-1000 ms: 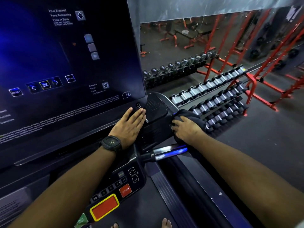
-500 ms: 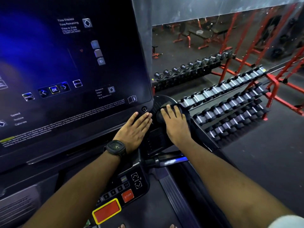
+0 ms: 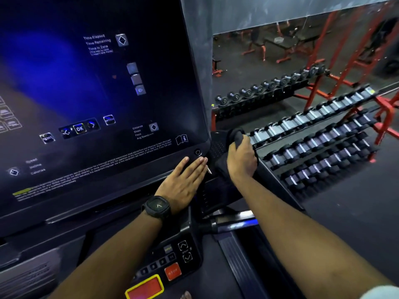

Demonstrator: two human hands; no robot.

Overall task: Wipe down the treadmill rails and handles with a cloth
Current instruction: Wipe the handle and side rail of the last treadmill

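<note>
Left hand (image 3: 184, 180) fingers straight, flat on console (image 3: 108, 169) | right hand (image 3: 241, 160) fingers gripping cloth (image 3: 237, 135)

A dim gym, where a dark matte floor (image 3: 356, 223) runs under a red-framed three-tier dumbbell rack (image 3: 313, 134) (chrome handles, black heads), with another row of dumbbells (image 3: 269, 86) behind it, red-legged benches (image 3: 278, 45) farther back, red steel uprights (image 3: 367, 39) at right and a grey wall (image 3: 280, 11) above.
</note>
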